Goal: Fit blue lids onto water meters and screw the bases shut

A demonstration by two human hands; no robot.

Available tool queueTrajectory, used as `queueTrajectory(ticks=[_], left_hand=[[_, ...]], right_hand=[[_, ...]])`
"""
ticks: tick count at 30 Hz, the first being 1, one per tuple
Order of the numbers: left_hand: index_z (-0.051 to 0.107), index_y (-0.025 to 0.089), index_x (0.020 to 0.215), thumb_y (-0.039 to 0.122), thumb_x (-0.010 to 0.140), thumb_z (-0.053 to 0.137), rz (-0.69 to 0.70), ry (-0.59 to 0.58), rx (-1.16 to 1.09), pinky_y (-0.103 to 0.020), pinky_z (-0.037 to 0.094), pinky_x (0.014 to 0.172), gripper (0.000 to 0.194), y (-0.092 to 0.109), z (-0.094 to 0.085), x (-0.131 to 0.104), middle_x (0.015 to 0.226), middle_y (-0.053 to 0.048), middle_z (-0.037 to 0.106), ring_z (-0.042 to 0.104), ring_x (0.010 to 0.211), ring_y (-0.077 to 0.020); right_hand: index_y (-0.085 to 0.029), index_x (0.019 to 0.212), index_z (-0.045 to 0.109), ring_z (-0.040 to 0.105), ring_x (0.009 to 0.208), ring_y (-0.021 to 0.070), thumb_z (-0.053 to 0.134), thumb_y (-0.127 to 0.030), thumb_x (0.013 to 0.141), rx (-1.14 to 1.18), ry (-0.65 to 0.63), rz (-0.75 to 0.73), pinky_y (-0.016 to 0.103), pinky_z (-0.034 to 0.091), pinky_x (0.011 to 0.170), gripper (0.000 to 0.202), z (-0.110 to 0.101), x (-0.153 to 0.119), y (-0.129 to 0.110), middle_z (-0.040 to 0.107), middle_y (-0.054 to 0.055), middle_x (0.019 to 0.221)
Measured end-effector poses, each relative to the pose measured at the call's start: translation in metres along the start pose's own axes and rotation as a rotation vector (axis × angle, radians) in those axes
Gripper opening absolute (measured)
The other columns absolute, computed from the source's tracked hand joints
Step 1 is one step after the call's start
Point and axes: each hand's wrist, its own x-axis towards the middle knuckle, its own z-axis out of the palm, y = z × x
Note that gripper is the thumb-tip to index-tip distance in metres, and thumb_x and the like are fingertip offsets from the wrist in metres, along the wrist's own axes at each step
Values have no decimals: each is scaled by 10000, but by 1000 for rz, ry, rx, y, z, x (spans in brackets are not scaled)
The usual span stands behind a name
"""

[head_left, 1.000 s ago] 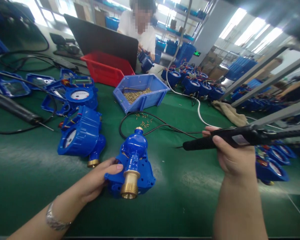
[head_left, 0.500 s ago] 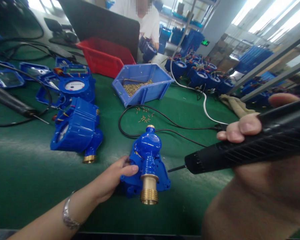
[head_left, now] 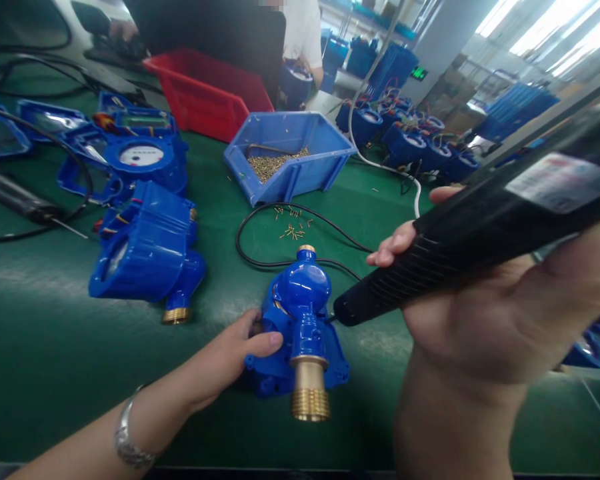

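Observation:
A blue water meter (head_left: 306, 287) with a brass threaded end lies face down on the green table. My left hand (head_left: 253, 343) grips its left side, thumb on top. My right hand (head_left: 460, 307) is wrapped round a black electric screwdriver (head_left: 405, 277), whose tip reaches the meter's right side, by the blue housing; the exact contact point is hidden. Several small brass screws (head_left: 294, 230) are scattered behind the meter. Beyond them stands a blue bin (head_left: 320, 160) holding many screws.
Two more blue meters, one nearer (head_left: 145, 247) and one farther (head_left: 143, 157), stand left, beside blue frames and a second screwdriver (head_left: 15, 193). A red bin (head_left: 205, 93) is behind. A black cable (head_left: 237, 240) loops mid-table. A person (head_left: 303, 40) sits opposite; more meters stand back right.
My right hand has moved the screwdriver left, bringing its tip from beside the meter to the meter's right side. My left hand still grips the meter. The camera view has shifted slightly.

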Motion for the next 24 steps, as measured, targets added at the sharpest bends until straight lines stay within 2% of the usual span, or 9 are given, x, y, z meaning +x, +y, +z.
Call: queueTrajectory(ticks=[2,4,6,8,13,18,24], left_hand=[[436,132,1169,482,636,686,-3,-5,-6,-412,409,925,685,-1,0,0,1160,-147,594,550,1073,-305],[427,150,1180,462,653,682,-2,-16,-50,-401,412,931,663,-3,1,0,1176,-129,591,548,1083,-290],[426,158,1184,442,660,681,7,-11,-104,-381,422,925,648,-5,3,0,1186,-117,589,551,1081,-276],[433,152,1175,426,652,689,11,23,-145,-367,442,897,643,-7,5,0,1161,-116,603,565,1053,-271],[418,135,1162,409,611,721,5,89,-219,-367,480,832,685,-11,10,3,1108,-138,615,593,982,-279],[378,147,1174,441,588,740,-4,73,-200,-393,486,824,749,-15,12,5,1161,-161,579,549,1071,-335],[362,157,1188,452,622,718,20,51,-161,-363,486,815,731,-14,13,2,1229,-162,540,521,1121,-328]], right_hand=[[-196,947,599,583,588,164,638,-536,708,71,-79,70,322,518,557,417,-3,2,10,597,11,698],[-196,910,595,577,538,146,733,-364,650,81,-169,149,290,500,538,338,-6,4,21,602,-18,611],[-196,855,579,578,515,138,714,-222,630,86,-194,183,274,484,527,264,-7,3,30,609,-34,582],[-193,837,567,568,491,133,672,-165,627,90,-160,168,271,471,513,236,-6,1,36,605,-41,562],[-179,813,563,531,442,125,627,-140,620,84,-55,154,262,437,452,207,-2,-7,38,581,-41,539],[-173,811,553,526,433,133,611,-144,608,82,22,138,270,438,429,212,-5,-10,40,569,-39,527],[-165,805,547,522,426,134,601,-138,613,71,63,115,275,428,426,201,-9,-12,41,574,-39,526]])
